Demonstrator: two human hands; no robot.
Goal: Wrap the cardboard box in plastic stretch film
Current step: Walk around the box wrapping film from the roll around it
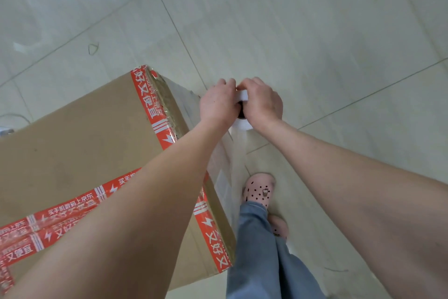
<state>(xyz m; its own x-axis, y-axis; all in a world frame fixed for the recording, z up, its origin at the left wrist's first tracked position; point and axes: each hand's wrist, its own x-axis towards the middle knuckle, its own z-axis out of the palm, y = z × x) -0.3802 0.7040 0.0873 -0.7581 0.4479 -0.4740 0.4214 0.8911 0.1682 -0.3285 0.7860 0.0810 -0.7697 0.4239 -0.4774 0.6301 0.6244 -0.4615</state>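
Observation:
A tall brown cardboard box (80, 143) with red printed tape along its edges stands on the floor at the left. Clear stretch film (236, 153) runs down its right side face. Just beyond the box's far right corner, my left hand (218, 102) and my right hand (261, 102) grip the two ends of a white stretch film roll (241, 97) held between them. Both hands' fingers curl over the roll, hiding most of it.
Pale tiled floor (315, 32) spreads all around. My legs in blue jeans (261, 250) and pink clogs (259, 188) stand right of the box. A rubber band (93, 48) lies on the floor behind the box, and a thin cord (14, 117) at far left.

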